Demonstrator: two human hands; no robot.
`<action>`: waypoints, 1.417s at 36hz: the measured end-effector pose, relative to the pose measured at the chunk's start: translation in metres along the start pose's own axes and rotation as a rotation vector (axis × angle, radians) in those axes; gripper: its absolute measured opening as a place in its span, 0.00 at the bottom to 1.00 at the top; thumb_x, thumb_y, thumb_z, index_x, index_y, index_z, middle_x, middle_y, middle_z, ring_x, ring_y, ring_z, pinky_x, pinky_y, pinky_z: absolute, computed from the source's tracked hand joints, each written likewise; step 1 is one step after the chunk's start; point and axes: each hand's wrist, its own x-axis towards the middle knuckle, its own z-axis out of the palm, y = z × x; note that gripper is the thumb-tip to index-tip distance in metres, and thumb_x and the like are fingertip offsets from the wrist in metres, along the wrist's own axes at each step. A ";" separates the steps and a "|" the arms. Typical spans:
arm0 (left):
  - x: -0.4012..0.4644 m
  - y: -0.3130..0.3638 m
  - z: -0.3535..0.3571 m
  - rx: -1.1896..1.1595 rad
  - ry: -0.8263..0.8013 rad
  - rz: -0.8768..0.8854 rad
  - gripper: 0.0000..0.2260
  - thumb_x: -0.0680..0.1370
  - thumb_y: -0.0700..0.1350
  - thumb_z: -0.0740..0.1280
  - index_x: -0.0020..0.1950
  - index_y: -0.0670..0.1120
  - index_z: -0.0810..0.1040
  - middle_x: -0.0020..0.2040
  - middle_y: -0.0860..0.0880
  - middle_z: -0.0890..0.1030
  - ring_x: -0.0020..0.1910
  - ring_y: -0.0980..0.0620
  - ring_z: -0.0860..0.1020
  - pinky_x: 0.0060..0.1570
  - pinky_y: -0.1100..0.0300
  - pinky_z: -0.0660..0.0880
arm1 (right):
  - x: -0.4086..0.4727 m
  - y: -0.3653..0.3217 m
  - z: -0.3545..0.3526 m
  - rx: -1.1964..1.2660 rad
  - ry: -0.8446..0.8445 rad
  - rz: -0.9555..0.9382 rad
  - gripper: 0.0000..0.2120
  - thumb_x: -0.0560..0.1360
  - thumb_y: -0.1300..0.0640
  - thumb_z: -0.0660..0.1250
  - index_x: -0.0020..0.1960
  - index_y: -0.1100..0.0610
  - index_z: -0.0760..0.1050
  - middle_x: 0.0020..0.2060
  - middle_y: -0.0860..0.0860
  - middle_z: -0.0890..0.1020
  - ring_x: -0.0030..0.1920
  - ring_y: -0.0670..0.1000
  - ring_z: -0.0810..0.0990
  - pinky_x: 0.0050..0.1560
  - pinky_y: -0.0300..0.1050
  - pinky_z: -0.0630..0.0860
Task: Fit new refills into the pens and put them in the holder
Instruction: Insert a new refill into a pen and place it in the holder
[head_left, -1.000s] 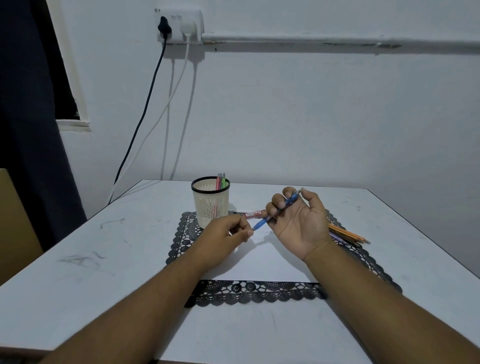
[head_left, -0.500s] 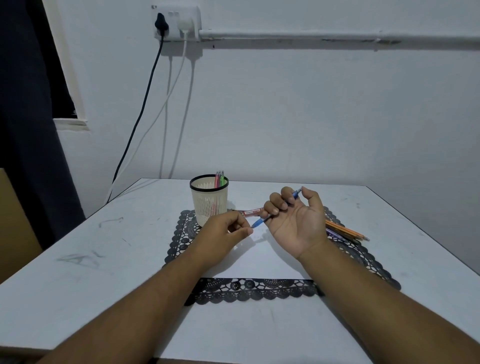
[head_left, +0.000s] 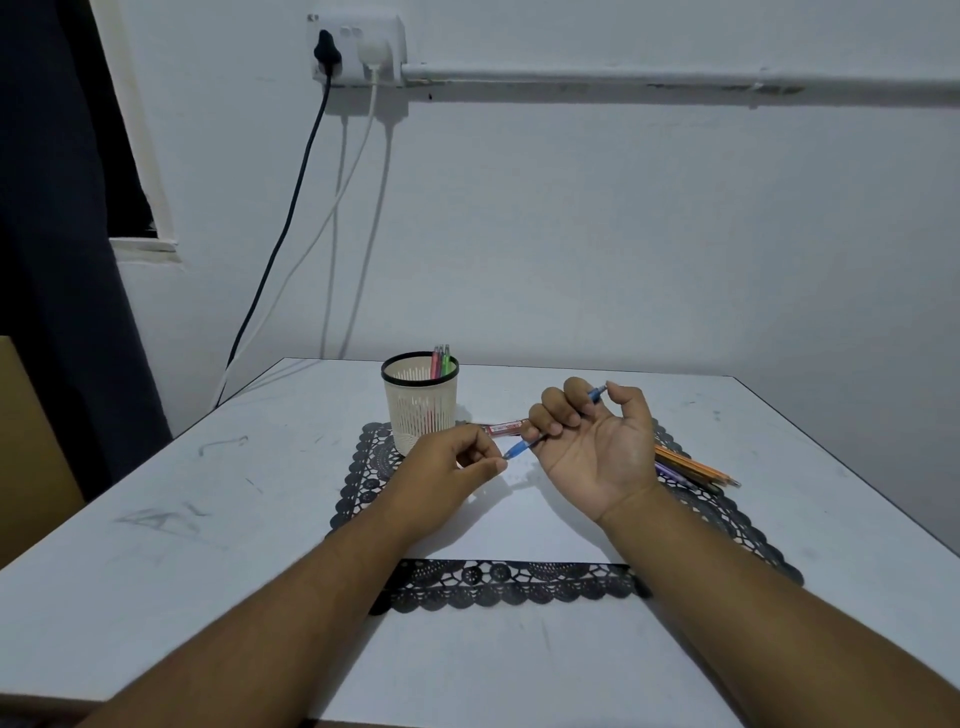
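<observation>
My right hand (head_left: 597, 447) grips the blue pen (head_left: 519, 448); my left hand (head_left: 447, 467) pinches its tip. Three pens stand in the holder (head_left: 421, 410); several lie unfilled near the surface's right edge.

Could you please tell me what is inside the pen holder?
Pink and green pens stand inside the holder, against its right rim. Their lower ends are mostly hidden.

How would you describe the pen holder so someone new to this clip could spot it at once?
Start at the white table and find the black lace mat in its middle. The holder stands upright on the mat's far left corner, just beyond the left hand. It is the only cup there: cream, slotted walls, black rim, with pink and green pens sticking out.
</observation>
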 end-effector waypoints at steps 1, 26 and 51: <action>0.000 0.000 0.000 0.002 -0.002 0.002 0.06 0.78 0.44 0.74 0.42 0.51 0.82 0.40 0.50 0.82 0.36 0.60 0.74 0.38 0.66 0.70 | 0.000 0.000 0.000 -0.007 -0.002 0.003 0.14 0.74 0.47 0.57 0.36 0.53 0.56 0.33 0.51 0.58 0.35 0.52 0.59 0.41 0.48 0.63; -0.001 0.002 0.005 -0.031 -0.175 0.032 0.05 0.79 0.44 0.73 0.44 0.50 0.81 0.38 0.55 0.80 0.38 0.58 0.75 0.40 0.65 0.70 | -0.004 -0.003 0.010 -0.134 -0.102 -0.042 0.15 0.74 0.47 0.54 0.33 0.53 0.55 0.27 0.49 0.56 0.29 0.50 0.52 0.32 0.46 0.52; -0.002 0.001 0.004 -0.034 -0.156 0.015 0.06 0.78 0.44 0.74 0.42 0.53 0.82 0.37 0.57 0.80 0.36 0.59 0.73 0.39 0.65 0.69 | -0.001 -0.005 0.005 -0.149 -0.167 0.047 0.15 0.76 0.47 0.54 0.34 0.53 0.58 0.29 0.50 0.56 0.31 0.50 0.54 0.35 0.49 0.53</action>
